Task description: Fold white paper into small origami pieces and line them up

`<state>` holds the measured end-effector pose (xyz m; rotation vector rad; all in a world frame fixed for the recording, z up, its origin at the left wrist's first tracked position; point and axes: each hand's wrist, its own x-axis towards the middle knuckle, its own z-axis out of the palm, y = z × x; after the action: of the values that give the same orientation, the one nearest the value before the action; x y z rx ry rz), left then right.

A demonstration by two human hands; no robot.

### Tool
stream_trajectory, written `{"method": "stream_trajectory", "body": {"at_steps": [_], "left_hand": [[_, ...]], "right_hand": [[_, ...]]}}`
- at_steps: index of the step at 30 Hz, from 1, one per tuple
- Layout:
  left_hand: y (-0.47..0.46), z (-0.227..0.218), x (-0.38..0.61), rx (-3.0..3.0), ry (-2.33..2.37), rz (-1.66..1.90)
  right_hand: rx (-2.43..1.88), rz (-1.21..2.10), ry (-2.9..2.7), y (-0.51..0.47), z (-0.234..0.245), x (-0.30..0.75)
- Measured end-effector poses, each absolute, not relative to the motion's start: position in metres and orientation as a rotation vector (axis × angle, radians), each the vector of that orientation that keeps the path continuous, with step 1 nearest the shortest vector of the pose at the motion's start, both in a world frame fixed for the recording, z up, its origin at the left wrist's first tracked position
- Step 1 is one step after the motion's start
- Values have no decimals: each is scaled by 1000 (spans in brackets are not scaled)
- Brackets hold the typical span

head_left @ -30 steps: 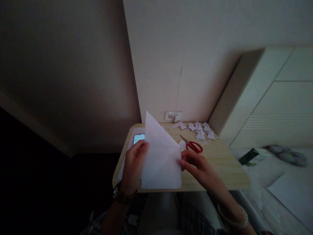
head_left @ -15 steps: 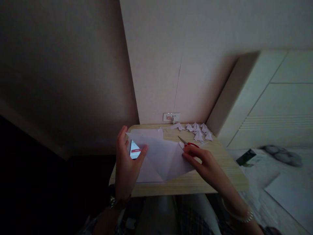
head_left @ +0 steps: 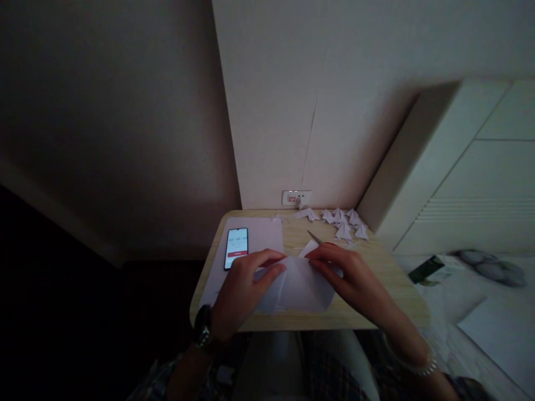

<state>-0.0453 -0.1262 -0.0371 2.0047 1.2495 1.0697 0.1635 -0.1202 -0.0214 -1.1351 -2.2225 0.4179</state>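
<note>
A creased white sheet of paper [head_left: 307, 287] is held over the front of the small wooden table, partly folded over. My left hand [head_left: 246, 284] pinches its upper left part between thumb and fingers. At the upper right edge, my right hand [head_left: 336, 264] pinches the same sheet. Just behind my right hand lie scissors [head_left: 315, 237], their red handles mostly hidden by it. A lit phone [head_left: 237, 249] rests on a stack of white paper [head_left: 264, 231] beyond my left hand.
Several small folded paper pieces [head_left: 343, 223] sit at the table's [head_left: 388, 289] back right. A wall socket [head_left: 296, 197] with a plug is behind the table. To the right, a green and white box [head_left: 428, 270] and a flat white sheet [head_left: 497, 334] lie on a pale surface.
My left hand has moved right and closed on the sheet, folding its left part toward the right. The phone, partly covered before, is now largely uncovered. My right hand stays at the right edge.
</note>
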Motion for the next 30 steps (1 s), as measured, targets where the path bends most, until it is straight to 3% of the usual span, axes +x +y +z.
{"method": "stream_trajectory", "body": {"at_steps": [30], "left_hand": [[-131, -40, -37, 1994, 1215, 1005]], "right_hand": [[-1135, 499, -2109, -128, -30, 144]]}}
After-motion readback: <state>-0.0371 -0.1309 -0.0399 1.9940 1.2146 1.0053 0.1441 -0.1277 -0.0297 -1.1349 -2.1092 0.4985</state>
